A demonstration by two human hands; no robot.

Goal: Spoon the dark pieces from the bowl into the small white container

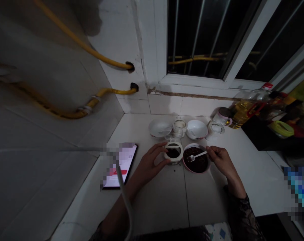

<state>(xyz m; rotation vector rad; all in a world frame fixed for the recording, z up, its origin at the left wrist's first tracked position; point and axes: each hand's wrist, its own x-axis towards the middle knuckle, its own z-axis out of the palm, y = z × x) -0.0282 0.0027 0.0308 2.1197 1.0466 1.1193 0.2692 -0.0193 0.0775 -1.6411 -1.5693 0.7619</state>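
Observation:
In my right hand (221,160) is a small white spoon (198,155), pinched by its handle end. Its scoop hangs over a pink-rimmed bowl (197,171) filled with dark red, flaky contents. To the left of that bowl stands a white seasoning jar (177,160), its clear lid (174,133) tipped back and something dark inside. Thumb and fingers of my left hand (152,163) grip the jar's left side and rim. A few dark specks lie on the counter just in front of the jar.
Behind stand two white bowls (160,129) (197,129) and two more seasoning jars (180,126) (215,129). A lit phone (124,165) lies left of my arm. A lidded mug (221,116), an oil bottle (241,112) and a dark box (256,134) are at the right. A grey cord (124,194) crosses my left arm.

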